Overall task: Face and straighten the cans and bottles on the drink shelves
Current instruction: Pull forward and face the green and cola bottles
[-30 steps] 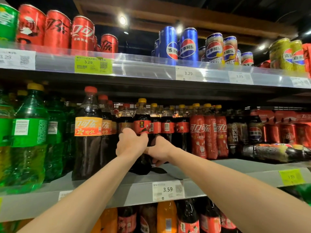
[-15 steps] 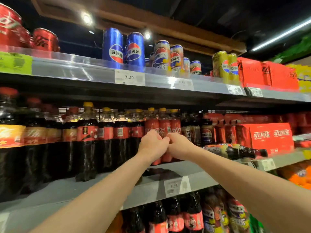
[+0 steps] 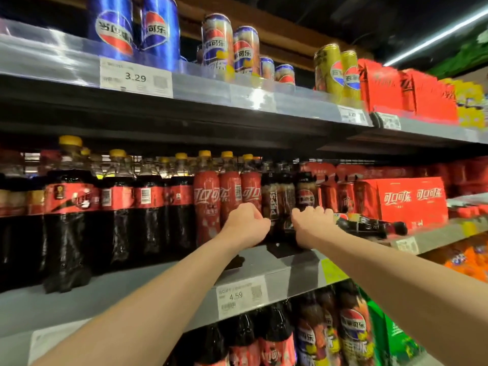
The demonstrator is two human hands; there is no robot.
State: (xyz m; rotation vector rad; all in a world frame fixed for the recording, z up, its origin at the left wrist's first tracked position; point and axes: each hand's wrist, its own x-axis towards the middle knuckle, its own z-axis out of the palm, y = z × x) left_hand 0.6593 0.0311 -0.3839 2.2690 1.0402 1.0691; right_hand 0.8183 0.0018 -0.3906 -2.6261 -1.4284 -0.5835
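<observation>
On the middle shelf [image 3: 277, 268], at its front edge, sit the dark Pepsi bottles [image 3: 273, 199] I am working on, between the red-wrapped cola bottles [image 3: 229, 196] on their left and the red cartons [image 3: 412, 199] on their right; my left hand [image 3: 247, 225] is curled at the seam between the last red bottle and the first Pepsi one, though whether its fingers actually close round a bottle I cannot tell, since I only see its back; my right hand [image 3: 311, 225] is curled over the lower part of the Pepsi group, and what it grips is likewise hidden; just beyond it one dark bottle [image 3: 369, 227] lies on its side, well short of straightened; to the far left several black-and-red cola bottles [image 3: 148, 196] show barcodes instead of logos, so by my reckoning the facing is only partly done, with that run and the fallen bottle left; the blue cans [image 3: 137, 30] above look upright; as for room, the upper shelf's underside hangs close over the caps, leaving little lift, while bare shelf in front of the bottles gives space to pull forward; the price strip [image 3: 241, 295] marks the lip.
</observation>
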